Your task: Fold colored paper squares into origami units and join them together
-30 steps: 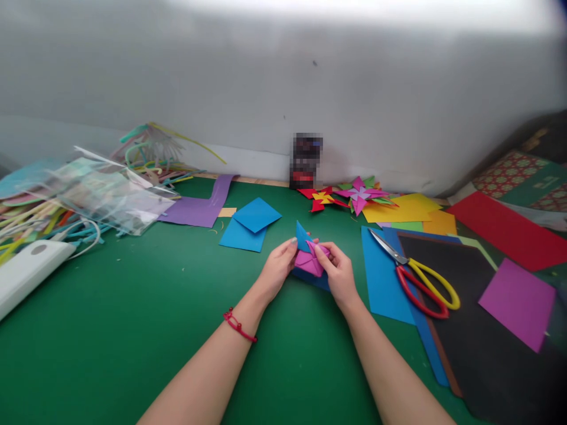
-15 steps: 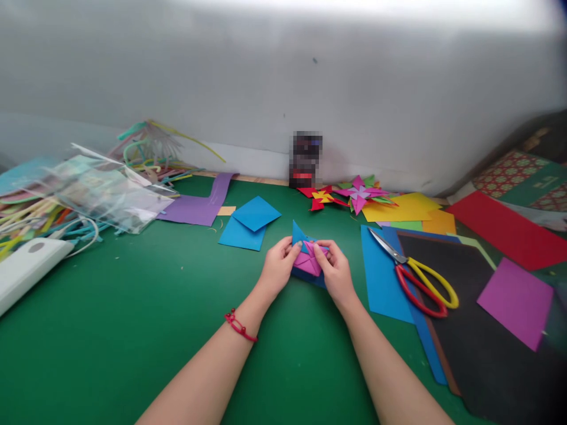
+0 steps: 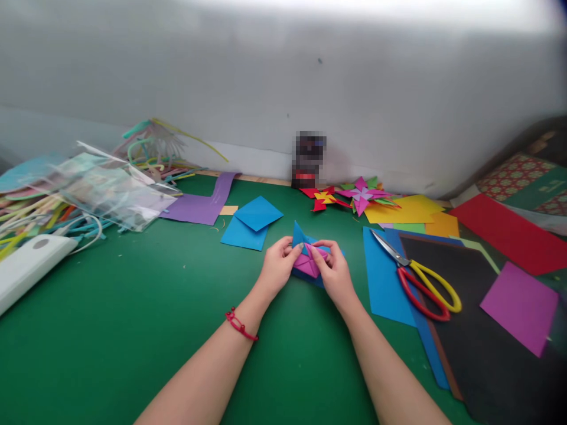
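Observation:
Between my hands is a folded paper piece (image 3: 306, 265), pink in the middle with blue points around it. My left hand (image 3: 280, 262) pinches its left side, thumb on top near an upright blue point. From the right, my right hand (image 3: 331, 268) grips it, with the thumb pressed on a pink flap and the fingers partly hidden behind. A red string bracelet (image 3: 240, 326) circles my left wrist. Two blue paper squares (image 3: 258, 213) lie overlapping on the green table (image 3: 186, 330), beyond my left hand.
Scissors (image 3: 410, 262) with red and yellow handles rest on blue and black sheets (image 3: 478, 313) at right. Folded paper stars (image 3: 361, 195) lie near the wall. Paper strips and a clear plastic bag (image 3: 128, 195) crowd the left, behind a white power strip (image 3: 35, 268).
My right thumb has shifted slightly left on the pink flap, and more blue paper shows behind my right hand. My left hand keeps its hold. The view has moved a little.

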A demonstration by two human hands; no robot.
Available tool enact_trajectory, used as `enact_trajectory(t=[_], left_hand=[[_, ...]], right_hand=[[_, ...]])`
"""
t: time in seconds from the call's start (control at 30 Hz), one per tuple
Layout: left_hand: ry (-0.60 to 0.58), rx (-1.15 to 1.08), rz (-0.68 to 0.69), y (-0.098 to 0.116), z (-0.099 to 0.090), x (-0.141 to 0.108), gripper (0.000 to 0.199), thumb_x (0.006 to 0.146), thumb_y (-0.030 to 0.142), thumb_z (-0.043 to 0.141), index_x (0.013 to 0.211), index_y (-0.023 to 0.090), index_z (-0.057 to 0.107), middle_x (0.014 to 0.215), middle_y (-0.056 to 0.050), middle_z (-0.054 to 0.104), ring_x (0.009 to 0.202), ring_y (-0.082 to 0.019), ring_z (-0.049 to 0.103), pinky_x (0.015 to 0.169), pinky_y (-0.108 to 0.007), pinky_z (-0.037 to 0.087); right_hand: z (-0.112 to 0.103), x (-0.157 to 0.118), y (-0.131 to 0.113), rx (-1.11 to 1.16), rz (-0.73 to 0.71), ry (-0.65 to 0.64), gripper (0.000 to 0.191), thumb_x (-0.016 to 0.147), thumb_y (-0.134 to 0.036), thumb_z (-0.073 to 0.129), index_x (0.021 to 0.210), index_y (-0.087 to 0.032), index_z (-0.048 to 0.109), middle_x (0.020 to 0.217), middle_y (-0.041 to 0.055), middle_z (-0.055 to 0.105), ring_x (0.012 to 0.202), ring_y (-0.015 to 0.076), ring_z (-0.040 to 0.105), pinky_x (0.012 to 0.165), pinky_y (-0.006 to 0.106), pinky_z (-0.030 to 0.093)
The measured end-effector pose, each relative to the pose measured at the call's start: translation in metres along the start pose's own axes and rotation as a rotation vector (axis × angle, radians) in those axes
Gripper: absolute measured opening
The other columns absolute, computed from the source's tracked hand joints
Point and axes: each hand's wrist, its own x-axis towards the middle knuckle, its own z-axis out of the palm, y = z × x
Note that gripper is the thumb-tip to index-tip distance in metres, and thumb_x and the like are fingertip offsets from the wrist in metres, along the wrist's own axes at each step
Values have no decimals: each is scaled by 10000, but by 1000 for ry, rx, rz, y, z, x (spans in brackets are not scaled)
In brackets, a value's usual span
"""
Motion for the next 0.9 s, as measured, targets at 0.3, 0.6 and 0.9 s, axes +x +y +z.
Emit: enact_trajectory(t=[0.3,0.6,0.9], left_hand=[[-133,-316,-149,-2,2,3,369,782,414,500,957,105,602,823,-71,639,750,-163,571,705,-277,436],[-164,-192,-59,-5,1,3,370,797,390,495,1017,115,609,952,-89,647,873,-195,572,819,-312,401],[-70,33,77,0,-2,2,296,787,384,500,784,127,647,726,-23,635,702,-147,544,679,-251,412]], right_hand=[[-1,0,1,9,-15,13,206,773,-402,539,819,-203,513,554,-41,500,460,102,433,442,215,341],[-1,-1,-1,15,-18,24,201,769,-398,544,812,-204,520,540,-45,491,452,102,424,440,216,339],[-1,0,-2,-19,-40,17,204,775,-402,530,813,-201,529,613,-21,536,494,111,457,461,223,364]])
